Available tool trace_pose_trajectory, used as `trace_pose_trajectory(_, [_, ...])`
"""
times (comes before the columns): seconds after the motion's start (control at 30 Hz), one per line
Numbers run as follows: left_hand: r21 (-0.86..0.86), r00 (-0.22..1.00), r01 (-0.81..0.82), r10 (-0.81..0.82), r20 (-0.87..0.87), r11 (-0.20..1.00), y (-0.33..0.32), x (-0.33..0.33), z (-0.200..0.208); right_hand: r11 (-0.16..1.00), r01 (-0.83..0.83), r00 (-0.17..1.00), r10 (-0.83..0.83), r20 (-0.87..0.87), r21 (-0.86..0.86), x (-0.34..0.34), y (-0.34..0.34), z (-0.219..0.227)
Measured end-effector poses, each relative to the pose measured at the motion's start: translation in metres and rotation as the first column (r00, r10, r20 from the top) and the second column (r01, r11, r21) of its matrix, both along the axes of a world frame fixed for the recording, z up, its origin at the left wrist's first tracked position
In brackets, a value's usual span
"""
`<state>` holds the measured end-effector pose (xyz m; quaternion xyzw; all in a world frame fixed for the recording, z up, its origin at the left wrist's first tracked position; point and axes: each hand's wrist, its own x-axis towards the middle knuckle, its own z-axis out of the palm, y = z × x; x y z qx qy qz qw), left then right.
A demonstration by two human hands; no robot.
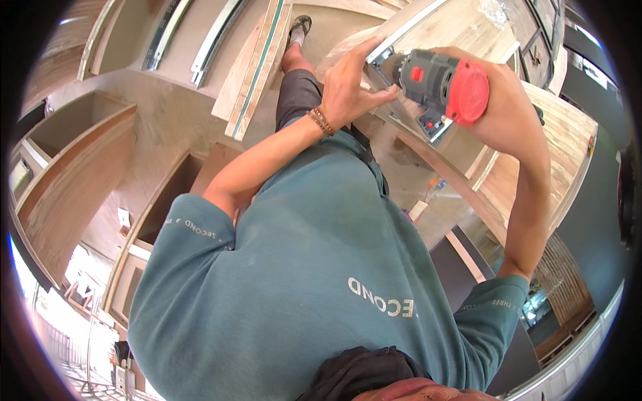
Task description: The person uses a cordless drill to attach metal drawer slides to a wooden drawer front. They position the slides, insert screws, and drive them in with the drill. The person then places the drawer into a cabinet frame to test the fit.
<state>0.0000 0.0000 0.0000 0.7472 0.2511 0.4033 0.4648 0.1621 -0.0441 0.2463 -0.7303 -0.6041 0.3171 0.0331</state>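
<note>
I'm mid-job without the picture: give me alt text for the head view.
The right hand grips a red-and-dark-grey drill, pointing left toward the left hand, which is at the end of a metal strip. The wearer's teal shirt fills the middle; open wooden boxes stand at left, with wood panels at right.

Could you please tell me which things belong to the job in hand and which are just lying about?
Apparently in use:
drill, in the right hand
metal rail, by the left hand

Apparently lying about:
two other rails
boards
wooden box
</note>
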Motion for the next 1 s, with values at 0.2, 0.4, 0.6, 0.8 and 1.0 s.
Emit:
trace_pose_trajectory(0.2, [0.129,0.997,0.047,-0.038,-0.071,0.991,0.010,0.001,0.028,0.901,0.407,0.907,-0.378,-0.185,0.153,-0.016,-0.062,0.034])
trace_pose_trajectory(0.4, [0.111,0.966,0.225,-0.207,-0.155,0.968,0.048,0.031,0.056,0.607,0.753,0.658,-0.684,-0.314,0.254,-0.042,-0.148,0.027])
trace_pose_trajectory(0.6, [0.422,0.854,0.508,-0.374,-0.361,0.751,0.078,0.100,0.081,0.245,0.958,0.285,-0.878,-0.386,0.150,-0.092,-0.227,-0.023])
trace_pose_trajectory(0.8, [0.402,0.695,0.705,-0.459,-0.553,0.583,0.090,0.125,0.084,0.057,0.996,0.085,-0.869,-0.487,0.073,-0.132,-0.247,-0.045])
trace_pose_trajectory(1.0, [0.409,0.777,0.621,-0.455,-0.435,0.669,0.082,0.112,0.073,0.126,0.977,0.202,-0.802,-0.563,0.171,-0.143,-0.223,-0.050])
